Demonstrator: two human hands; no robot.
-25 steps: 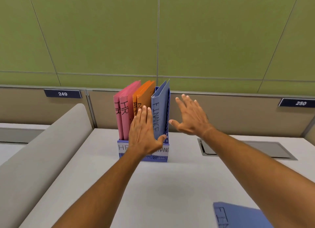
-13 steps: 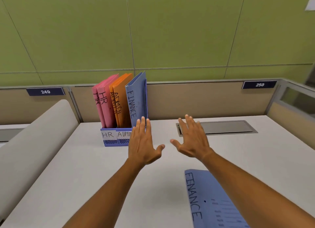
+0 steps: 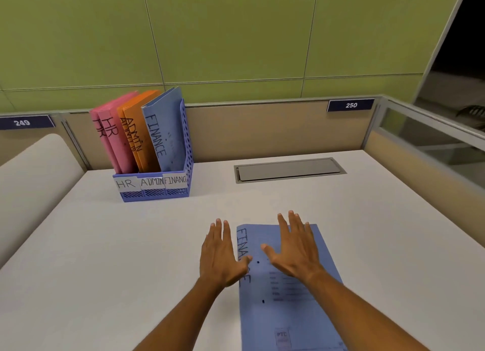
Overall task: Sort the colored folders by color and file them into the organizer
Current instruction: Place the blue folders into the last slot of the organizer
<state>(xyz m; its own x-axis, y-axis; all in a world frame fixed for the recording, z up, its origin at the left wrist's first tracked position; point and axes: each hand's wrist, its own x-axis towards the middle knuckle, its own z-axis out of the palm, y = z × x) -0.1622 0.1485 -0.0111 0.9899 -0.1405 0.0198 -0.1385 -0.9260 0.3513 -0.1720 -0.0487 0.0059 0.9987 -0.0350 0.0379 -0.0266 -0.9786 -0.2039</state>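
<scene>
A blue folder marked FINANCE [image 3: 283, 306] lies flat on the desk near me. My right hand [image 3: 295, 248] hovers over its upper part, fingers spread, holding nothing. My left hand [image 3: 220, 253] is open beside the folder's left edge, its thumb over that edge. At the back left stands the blue organizer [image 3: 154, 190], labelled HR, ADMIN, FINANCE. It holds two pink HR folders [image 3: 112, 138], two orange ADMIN folders [image 3: 133, 138] and one blue FINANCE folder [image 3: 165, 132], all upright.
The white desk [image 3: 105, 258] has a grey cable hatch [image 3: 288, 170] set in at the back right. A beige padded divider [image 3: 29, 172] borders the left side, a glass partition [image 3: 433, 140] the right. Green wall panels rise behind.
Both hands have drawn back from the organizer toward me and now sit over the flat blue folder. The view has tilted down, so more of that folder shows.
</scene>
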